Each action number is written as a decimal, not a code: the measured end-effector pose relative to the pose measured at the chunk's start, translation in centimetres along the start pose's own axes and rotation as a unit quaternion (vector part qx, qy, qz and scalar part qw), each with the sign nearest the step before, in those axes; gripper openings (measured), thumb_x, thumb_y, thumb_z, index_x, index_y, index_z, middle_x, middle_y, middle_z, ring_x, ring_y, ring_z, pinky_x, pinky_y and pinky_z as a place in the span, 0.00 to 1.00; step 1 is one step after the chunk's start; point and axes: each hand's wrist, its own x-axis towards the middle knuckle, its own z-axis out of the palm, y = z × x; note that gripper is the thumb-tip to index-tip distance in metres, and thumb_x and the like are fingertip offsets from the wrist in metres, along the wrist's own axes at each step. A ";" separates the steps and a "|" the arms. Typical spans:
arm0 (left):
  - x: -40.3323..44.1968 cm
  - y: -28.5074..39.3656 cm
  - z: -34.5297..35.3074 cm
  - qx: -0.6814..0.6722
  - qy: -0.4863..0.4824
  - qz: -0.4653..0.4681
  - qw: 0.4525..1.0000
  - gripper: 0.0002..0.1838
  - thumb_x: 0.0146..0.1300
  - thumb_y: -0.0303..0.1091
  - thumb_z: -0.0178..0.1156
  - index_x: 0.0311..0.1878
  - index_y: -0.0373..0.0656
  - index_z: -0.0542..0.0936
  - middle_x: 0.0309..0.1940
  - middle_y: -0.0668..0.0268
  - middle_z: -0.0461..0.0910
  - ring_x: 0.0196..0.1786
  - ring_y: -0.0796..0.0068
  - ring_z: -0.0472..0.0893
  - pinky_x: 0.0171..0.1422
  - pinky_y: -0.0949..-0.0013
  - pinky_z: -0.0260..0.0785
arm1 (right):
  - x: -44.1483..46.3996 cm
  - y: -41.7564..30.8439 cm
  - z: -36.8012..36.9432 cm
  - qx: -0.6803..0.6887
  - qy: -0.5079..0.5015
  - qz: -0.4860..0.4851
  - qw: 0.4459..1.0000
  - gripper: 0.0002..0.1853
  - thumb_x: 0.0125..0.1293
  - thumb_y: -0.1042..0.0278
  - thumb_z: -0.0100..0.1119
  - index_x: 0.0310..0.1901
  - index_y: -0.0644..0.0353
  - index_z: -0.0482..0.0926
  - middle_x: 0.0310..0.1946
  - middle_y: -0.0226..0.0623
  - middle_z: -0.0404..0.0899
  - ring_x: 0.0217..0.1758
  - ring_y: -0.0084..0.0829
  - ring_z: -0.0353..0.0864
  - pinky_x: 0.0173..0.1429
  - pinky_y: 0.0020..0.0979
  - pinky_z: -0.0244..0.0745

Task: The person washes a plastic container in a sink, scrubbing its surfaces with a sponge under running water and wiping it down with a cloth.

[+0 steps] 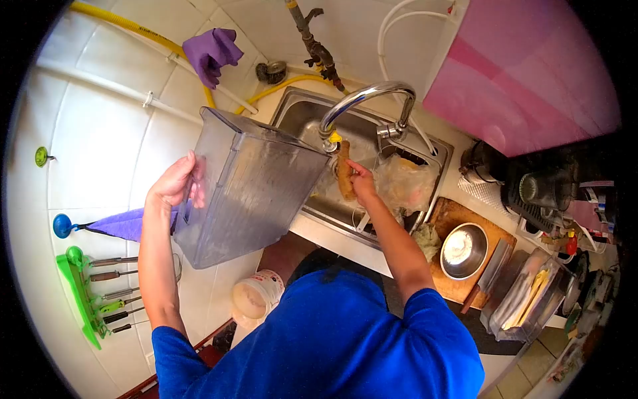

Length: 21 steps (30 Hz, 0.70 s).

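My left hand (178, 181) grips the side wall of a large clear plastic bin (256, 189), which is tilted and raised at the left of the sink (292, 110). Its fingers show through the see-through wall. In my right hand (361, 183) is a long brown loofah-like scrubber (345, 171), under the spout of the chrome faucet (369, 90). A small yellow piece (335, 137) is at the spout's end. The bin's near corner comes close to the scrubber. Clear plastic bags (405, 186) lie in the right part of the sink.
Right of the sink, a cutting board (438, 219) bears a metal bowl (464, 251) and a cleaver (492, 269). Beyond stands a clear container (531, 299). A white bucket (256, 296) is below left. Utensils hang from a green rack (80, 292). A purple glove (212, 53) hangs above.
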 end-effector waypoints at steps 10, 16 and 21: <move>5.2 -5.5 -3.9 -0.230 0.120 -0.035 0.965 0.27 0.73 0.65 0.52 0.41 0.48 0.77 0.31 0.64 0.83 0.31 0.66 0.84 0.32 0.61 0.78 | -2.2 -1.2 1.6 0.057 0.029 0.032 0.997 0.34 0.62 0.91 0.45 0.68 0.53 0.78 0.43 0.38 0.85 0.35 0.26 0.82 0.40 0.26 0.80; 7.7 -9.8 -4.5 -0.325 0.011 -0.028 0.945 0.37 0.74 0.66 0.49 0.70 0.43 0.73 0.63 0.56 0.81 0.62 0.56 0.81 0.66 0.50 0.75 | -2.3 -1.5 2.6 -0.017 0.077 -0.037 0.996 0.36 0.60 0.90 0.44 0.70 0.54 0.76 0.43 0.36 0.83 0.34 0.24 0.79 0.38 0.25 0.76; 10.6 -15.3 -5.7 -0.406 -0.050 -0.053 0.911 0.35 0.74 0.65 0.49 0.68 0.43 0.74 0.59 0.57 0.83 0.58 0.57 0.83 0.63 0.50 0.77 | -2.7 -3.3 4.3 -0.001 0.098 -0.097 0.990 0.34 0.63 0.84 0.44 0.73 0.58 0.71 0.63 0.37 0.73 0.46 0.27 0.79 0.47 0.28 0.77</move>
